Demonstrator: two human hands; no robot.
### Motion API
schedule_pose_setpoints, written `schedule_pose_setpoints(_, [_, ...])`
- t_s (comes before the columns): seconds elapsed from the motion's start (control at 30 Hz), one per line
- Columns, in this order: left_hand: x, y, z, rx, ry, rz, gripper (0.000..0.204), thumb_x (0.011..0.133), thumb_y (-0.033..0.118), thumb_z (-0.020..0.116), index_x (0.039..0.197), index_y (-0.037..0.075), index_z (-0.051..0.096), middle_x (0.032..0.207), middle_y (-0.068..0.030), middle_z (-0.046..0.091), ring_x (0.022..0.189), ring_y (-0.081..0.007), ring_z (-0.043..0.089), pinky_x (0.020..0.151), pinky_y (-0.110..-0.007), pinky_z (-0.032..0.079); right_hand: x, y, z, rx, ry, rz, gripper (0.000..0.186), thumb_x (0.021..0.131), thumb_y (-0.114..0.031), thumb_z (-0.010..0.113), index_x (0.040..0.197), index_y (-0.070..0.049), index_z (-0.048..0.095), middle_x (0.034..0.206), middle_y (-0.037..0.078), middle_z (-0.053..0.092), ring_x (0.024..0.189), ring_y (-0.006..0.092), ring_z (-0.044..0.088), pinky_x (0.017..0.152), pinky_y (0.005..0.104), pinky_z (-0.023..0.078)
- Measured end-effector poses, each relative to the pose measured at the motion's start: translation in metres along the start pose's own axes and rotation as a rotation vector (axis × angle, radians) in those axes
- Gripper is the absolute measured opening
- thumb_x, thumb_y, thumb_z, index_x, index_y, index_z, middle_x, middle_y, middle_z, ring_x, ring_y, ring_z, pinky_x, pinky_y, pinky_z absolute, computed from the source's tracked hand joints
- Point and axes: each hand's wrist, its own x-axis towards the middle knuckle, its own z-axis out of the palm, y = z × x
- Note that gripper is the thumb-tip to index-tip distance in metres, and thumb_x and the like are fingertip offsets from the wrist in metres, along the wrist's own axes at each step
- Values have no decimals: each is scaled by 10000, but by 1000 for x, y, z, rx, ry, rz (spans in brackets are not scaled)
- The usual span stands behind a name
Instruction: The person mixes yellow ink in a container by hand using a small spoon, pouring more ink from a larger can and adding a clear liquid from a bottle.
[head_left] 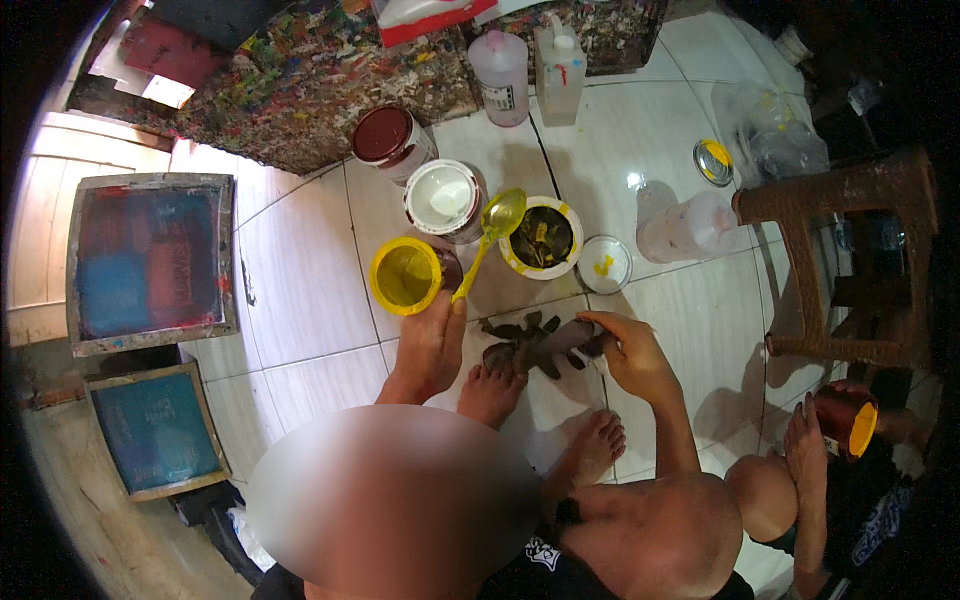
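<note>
Landmark: a white-rimmed tub (574,243) on the tiled floor, dark contents inside, yellow smears on its rim.
Yellow spoon: just left of the tub, slanting, its bowl (502,214) overlapping the rim in this view; whether they touch is unclear.
Left hand (430,345): below and left of the tub; its grip is closed around the lower end of the spoon's handle. Whether it also touches the yellow-rimmed pot (377,282), just above it, cannot be told.
Spoon handling: probably light and fairly stiff, and slippery if that yellow coat is wet paint; the handle's end, well away from the bowl, looks the best hold.
Dark strips (556,346): below the tub, near the toes, ragged and cloth-like.
Right hand (640,355): below and right of the tub, thumb and fingers bent close together at the strips' edge; I cannot tell whether the grip is pinching them.
Strips handling: likely soft, limp and light; a bunched middle should hold better than one loose end.
Small round lid (612,258): just right of the tub, white, smeared yellow.
White-paint pot (409,197): left of the tub, slightly farther up.
</note>
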Motion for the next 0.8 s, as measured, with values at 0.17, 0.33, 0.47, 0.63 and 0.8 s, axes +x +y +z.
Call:
schedule_pose_setpoints(0.17, [-1,17,2,-81,-127,-12,138,973,93,515,877,-6,508,665,-235,559,623,-460,554,542,-495,417,10,-43,-34,155,246,-302,411,852,70,446,1203,-16,641,1010,166,635,941,250,617,854,331,479])
schedule_pose_setpoints(0.33, [-9,27,4,-61,-268,-34,156,976,136,509,910,-4,524,653,-236,576,617,-464,578,542,-509,438,32,-90,-23,9,404,-455,295,900,-22,653,1194,-42,653,1043,122,608,897,213,579,789,282,464])
schedule_pose_setpoints(0.47, [-7,33,5,-67,-329,1,179,976,128,479,874,-19,481,634,-255,544,627,-500,552,544,-509,417,53,-72,2,-178,718,-654,295,820,-31,746,1106,-76,695,965,110,645,814,229,622,731,326,508])
schedule_pose_setpoints(0.63, [-10,30,12,-58,-308,77,181,978,140,469,879,-12,481,621,-227,534,606,-475,550,550,-518,425,50,-59,16,264,732,-297,228,871,-82,735,1079,-2,687,909,58,688,841,156,669,791,283,527])
schedule_pose_setpoints(0.8, [-11,24,16,-82,-342,119,154,960,122,480,901,-20,487,649,-229,535,618,-470,553,556,-523,434,50,-59,16,753,458,-165,230,922,-139,704,1077,30,693,883,7,689,852,95,640,803,251,511])
